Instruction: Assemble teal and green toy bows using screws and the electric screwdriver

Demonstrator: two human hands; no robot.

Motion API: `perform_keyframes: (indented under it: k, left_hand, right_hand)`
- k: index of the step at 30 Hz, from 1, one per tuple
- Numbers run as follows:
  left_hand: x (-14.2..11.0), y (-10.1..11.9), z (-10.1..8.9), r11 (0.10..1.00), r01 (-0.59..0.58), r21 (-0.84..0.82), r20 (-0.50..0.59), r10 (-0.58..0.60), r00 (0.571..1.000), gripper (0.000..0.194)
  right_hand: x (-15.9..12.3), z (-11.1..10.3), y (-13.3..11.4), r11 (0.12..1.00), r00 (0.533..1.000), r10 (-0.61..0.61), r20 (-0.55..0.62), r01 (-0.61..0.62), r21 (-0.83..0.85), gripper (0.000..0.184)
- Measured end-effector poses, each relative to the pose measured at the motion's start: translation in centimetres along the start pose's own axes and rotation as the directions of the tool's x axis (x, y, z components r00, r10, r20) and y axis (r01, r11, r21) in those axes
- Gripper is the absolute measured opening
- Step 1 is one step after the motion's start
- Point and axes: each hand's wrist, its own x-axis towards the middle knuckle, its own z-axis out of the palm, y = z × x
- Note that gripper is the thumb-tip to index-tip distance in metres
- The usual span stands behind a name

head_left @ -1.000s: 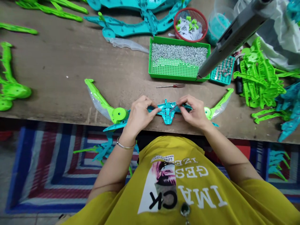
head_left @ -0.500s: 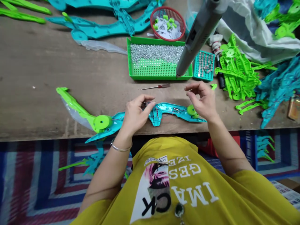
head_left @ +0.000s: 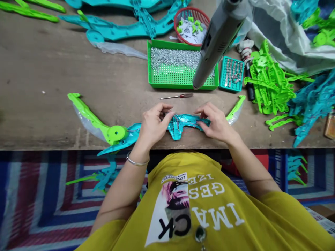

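In the head view, a teal plastic toy bow shell lies along the table's front edge, its inside facing up with thin red wires in it. A green limb with a round hub and clear film juts from its left end; another green limb extends on the right. My left hand is closed over the shell just left of its centre, hiding what lies under the palm. My right hand grips the shell's right arm, thumb at the wires and fingers along the far edge.
Beyond the shell lie a small screwdriver, a green tray of screws and a teal tray of small metal discs. A grey power screwdriver hangs above. Green limbs and teal shells are piled at right.
My right hand has come down and inward from above the shell's right end onto its right arm. The right green limb now points outward. My left hand stays in place on the shell.
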Motion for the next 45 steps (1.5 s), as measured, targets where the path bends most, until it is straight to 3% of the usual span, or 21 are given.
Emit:
perform_keyframes:
  k: [6,10,13,18,21,23,25,31,35,41,45]
  left_hand:
    - [-0.2,0.1,0.0,1.000,-0.023,-0.008,-0.013,0.023,1.000,0.026]
    - [-0.1,0.1,0.0,1.000,-0.022,0.006,-0.008,0.022,1.000,0.024]
    - [-0.1,0.2,-0.1,0.998,-0.041,0.040,-0.009,0.042,0.999,0.023]
    - [-1.2,1.5,0.0,0.925,-0.246,0.288,-0.046,0.270,0.962,0.029]
    - [-2.2,2.4,0.8,0.833,-0.394,0.387,0.046,0.410,0.911,0.039]
    - [-2.6,2.4,1.5,0.794,-0.440,0.420,0.097,0.443,0.891,0.027]
    - [-2.7,2.1,2.1,0.791,-0.440,0.425,0.105,0.439,0.892,0.015]
    - [-2.8,1.1,2.3,0.883,-0.371,0.289,-0.027,0.395,0.918,0.020]
    - [-3.2,1.3,2.0,0.917,-0.354,0.183,0.000,0.360,0.933,0.025]
    - [-3.5,1.2,1.9,0.926,-0.317,0.206,0.013,0.321,0.947,0.023]
    - [-3.6,0.6,2.3,0.910,-0.279,0.308,-0.054,0.309,0.950,0.023]
  right_hand:
    - [0.0,0.4,0.5,0.999,0.998,0.037,0.045,-0.037,-0.011,0.013]
    - [-0.2,0.4,-0.2,0.991,0.992,-0.074,0.102,0.085,-0.104,0.025]
    - [0.0,0.7,-0.3,0.987,0.982,-0.116,0.147,0.131,-0.095,0.022]
    - [0.5,1.5,0.3,0.999,0.999,-0.038,0.008,0.038,-0.014,0.014]
    - [0.7,1.7,0.4,1.000,0.999,-0.003,-0.041,0.004,0.026,0.009]
    - [0.8,1.8,0.5,0.999,0.999,0.032,-0.044,-0.030,0.040,0.010]
    - [0.8,1.8,0.5,0.997,0.997,0.064,-0.039,-0.062,0.040,0.009]
    - [0.9,1.5,1.0,0.992,0.992,0.123,0.014,-0.123,0.006,0.016]
    - [0.9,1.2,1.2,0.993,0.990,0.116,0.080,-0.115,-0.023,0.026]
    - [1.2,0.8,1.3,0.990,0.986,0.137,0.091,-0.135,-0.033,0.024]
    - [1.4,1.1,1.3,0.986,0.985,0.123,0.118,-0.108,-0.125,0.026]
